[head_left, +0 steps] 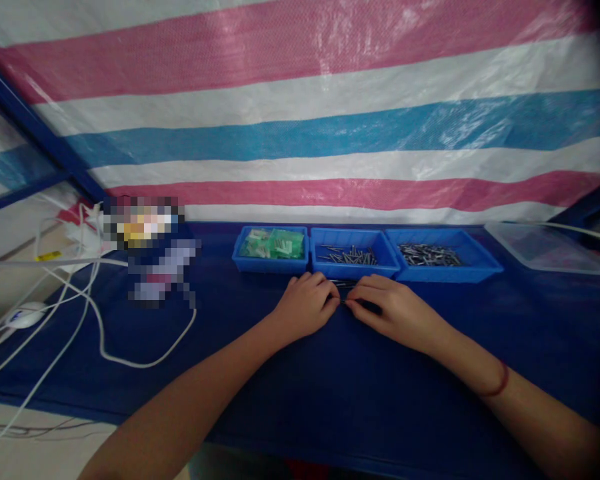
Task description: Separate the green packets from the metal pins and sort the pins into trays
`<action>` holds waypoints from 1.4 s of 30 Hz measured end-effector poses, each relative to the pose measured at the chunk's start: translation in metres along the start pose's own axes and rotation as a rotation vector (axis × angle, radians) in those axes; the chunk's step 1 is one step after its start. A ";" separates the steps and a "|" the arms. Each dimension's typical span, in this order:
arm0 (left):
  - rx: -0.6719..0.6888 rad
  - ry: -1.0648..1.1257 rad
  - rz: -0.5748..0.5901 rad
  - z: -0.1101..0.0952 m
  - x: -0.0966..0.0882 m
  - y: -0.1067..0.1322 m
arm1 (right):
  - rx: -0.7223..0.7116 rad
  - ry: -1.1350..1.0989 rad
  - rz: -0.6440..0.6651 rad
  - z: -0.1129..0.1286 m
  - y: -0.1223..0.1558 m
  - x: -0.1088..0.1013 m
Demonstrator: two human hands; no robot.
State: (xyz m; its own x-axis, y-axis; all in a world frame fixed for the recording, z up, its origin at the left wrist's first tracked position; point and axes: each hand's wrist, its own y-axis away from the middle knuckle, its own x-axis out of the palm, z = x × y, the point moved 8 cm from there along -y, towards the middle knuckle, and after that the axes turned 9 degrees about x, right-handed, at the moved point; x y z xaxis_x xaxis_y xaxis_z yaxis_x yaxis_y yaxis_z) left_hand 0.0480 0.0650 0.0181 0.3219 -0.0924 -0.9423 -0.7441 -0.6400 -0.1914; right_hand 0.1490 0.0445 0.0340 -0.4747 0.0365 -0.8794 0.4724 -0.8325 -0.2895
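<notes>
Over the blue table, my left hand [307, 303] and my right hand [395, 310] face each other, fingertips almost meeting. Both are closed in a pinch, and a thin dark sliver shows between them, too small to name. Just beyond the fingers lie several slim dark metal pieces [343, 283], partly hidden by my hands. Behind them stands the middle blue bin [354, 270], with loose thin metal pins or screws [353, 255] inside. More such pieces [427, 254] fill part of the right blue bin [453, 274]. The left blue bin [270, 265] contains small green-and-clear packets [275, 244].
White cables [130, 363] and a white mouse-like device [26, 315] lie at the left, near pixelated items [160, 270]. A translucent plastic lid or tray [545, 250] rests at the back right. A striped sheet [330, 140] hangs behind the table [380, 407].
</notes>
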 end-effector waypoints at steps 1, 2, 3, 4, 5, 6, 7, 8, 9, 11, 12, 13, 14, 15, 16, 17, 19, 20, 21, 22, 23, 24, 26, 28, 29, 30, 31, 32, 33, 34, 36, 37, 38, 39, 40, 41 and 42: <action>-0.002 -0.003 0.009 0.000 0.001 0.001 | 0.003 -0.008 -0.007 0.000 0.000 -0.001; -0.003 -0.003 0.013 0.000 0.002 0.001 | 0.006 -0.016 -0.011 0.001 0.000 -0.001; -0.003 0.000 0.011 -0.001 0.002 0.002 | 0.008 -0.023 -0.013 0.001 0.000 -0.001; -0.003 0.006 0.001 -0.001 0.001 0.003 | 0.007 -0.028 -0.012 0.002 0.000 -0.001; -0.004 0.019 -0.018 -0.001 0.000 0.003 | 0.005 -0.032 -0.010 0.003 0.000 -0.001; -0.004 0.042 -0.042 -0.002 -0.001 0.003 | 0.006 -0.035 -0.009 0.003 -0.001 0.000; -0.002 0.079 -0.071 -0.003 -0.003 0.003 | 0.011 -0.038 -0.009 0.003 -0.001 0.000; -0.001 0.130 -0.106 -0.003 -0.004 0.003 | 0.021 -0.044 -0.013 0.002 -0.001 0.000; -0.001 0.196 -0.147 -0.003 -0.007 0.003 | 0.034 -0.057 -0.019 0.001 -0.001 0.000; -0.023 0.365 -0.242 -0.002 -0.011 0.003 | 0.064 -0.108 -0.040 -0.001 -0.001 -0.002; -0.048 0.454 -0.290 0.001 -0.012 0.003 | 0.077 -0.147 -0.054 -0.001 -0.001 -0.004; -0.078 0.536 -0.329 0.003 -0.013 0.004 | 0.088 -0.191 -0.070 -0.001 -0.001 -0.005; -0.106 0.605 -0.356 0.005 -0.012 0.005 | 0.099 -0.233 -0.086 0.000 0.000 -0.007; -0.127 0.658 -0.367 0.007 -0.012 0.006 | 0.111 -0.271 -0.099 0.000 0.000 -0.008; -0.137 0.694 -0.368 0.007 -0.011 0.006 | 0.124 -0.304 -0.106 0.000 0.000 -0.009; -0.139 0.717 -0.365 0.007 -0.011 0.007 | 0.141 -0.331 -0.107 0.001 0.001 -0.009; -0.136 0.746 -0.365 0.007 -0.013 0.008 | 0.186 -0.368 -0.096 -0.001 0.001 -0.008; -0.135 0.759 -0.374 0.007 -0.014 0.008 | 0.209 -0.382 -0.088 -0.002 0.001 -0.007; -0.134 0.773 -0.386 0.007 -0.015 0.009 | 0.226 -0.395 -0.077 -0.003 0.002 -0.006; -0.133 0.788 -0.398 0.007 -0.016 0.009 | 0.235 -0.410 -0.065 -0.004 0.002 -0.005; -0.130 0.803 -0.407 0.007 -0.017 0.009 | 0.240 -0.429 -0.049 -0.004 0.001 -0.003; -0.125 0.816 -0.412 0.007 -0.017 0.009 | 0.241 -0.452 -0.034 -0.004 0.001 -0.001; -0.112 0.831 -0.414 0.006 -0.018 0.009 | 0.251 -0.497 -0.021 -0.006 0.001 0.001; -0.101 0.821 -0.420 0.006 -0.018 0.009 | 0.278 -0.526 -0.051 -0.010 0.001 0.001; -0.095 0.806 -0.428 0.007 -0.019 0.009 | 0.292 -0.533 -0.081 -0.012 0.001 -0.001; -0.091 0.786 -0.437 0.007 -0.020 0.010 | 0.305 -0.537 -0.117 -0.014 0.002 -0.003; -0.087 0.763 -0.445 0.007 -0.021 0.010 | 0.316 -0.539 -0.153 -0.016 0.003 -0.006; -0.082 0.741 -0.449 0.007 -0.021 0.010 | 0.322 -0.540 -0.184 -0.016 0.004 -0.009; -0.075 0.722 -0.451 0.007 -0.022 0.011 | 0.322 -0.539 -0.206 -0.016 0.005 -0.012; -0.066 0.703 -0.447 0.006 -0.022 0.011 | 0.317 -0.534 -0.215 -0.015 0.005 -0.014; -0.038 0.640 -0.428 0.003 -0.022 0.011 | 0.294 -0.510 -0.211 -0.012 0.005 -0.019; -0.020 0.583 -0.416 0.000 -0.023 0.011 | 0.284 -0.486 -0.215 -0.011 0.005 -0.023; -0.001 0.509 -0.403 -0.003 -0.024 0.011 | 0.279 -0.451 -0.233 -0.012 0.006 -0.028; 0.016 0.423 -0.385 -0.005 -0.025 0.011 | 0.279 -0.406 -0.267 -0.015 0.007 -0.035; 0.031 0.334 -0.359 -0.008 -0.025 0.011 | 0.287 -0.357 -0.320 -0.020 0.009 -0.044; 0.045 0.252 -0.327 -0.011 -0.025 0.012 | 0.308 -0.305 -0.383 -0.027 0.012 -0.054; 0.058 0.183 -0.286 -0.013 -0.022 0.012 | 0.343 -0.258 -0.449 -0.036 0.015 -0.063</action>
State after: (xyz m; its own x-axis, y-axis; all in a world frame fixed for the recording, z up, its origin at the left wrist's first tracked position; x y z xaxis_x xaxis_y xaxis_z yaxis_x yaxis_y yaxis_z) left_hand 0.0397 0.0497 0.0404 0.6181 -0.0539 -0.7843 -0.6390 -0.6156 -0.4612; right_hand 0.2133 0.0495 0.0715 -0.7563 0.3252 -0.5678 -0.0602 -0.8987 -0.4345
